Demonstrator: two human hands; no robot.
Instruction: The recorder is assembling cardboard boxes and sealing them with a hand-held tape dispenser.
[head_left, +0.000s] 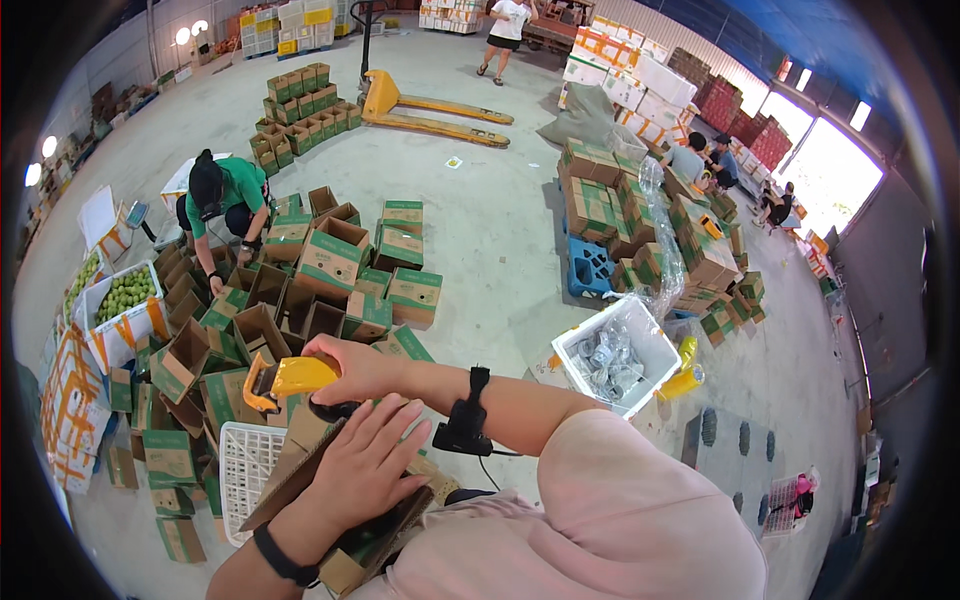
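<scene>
Everywhere, green-brown cartons [330, 255] litter the warehouse's concrete floor [490, 230].

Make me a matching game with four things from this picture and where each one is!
Things:
1. yellow tape dispenser
2. pallet jack
3. white foam box
4. white plastic basket

Places:
A. far off on the floor, near the standing person
B. in the right hand
C. on the floor to the right, holding clear wrapped bits
D. on the floor below the left hand

Pairs: 1-B, 2-A, 3-C, 4-D
</scene>
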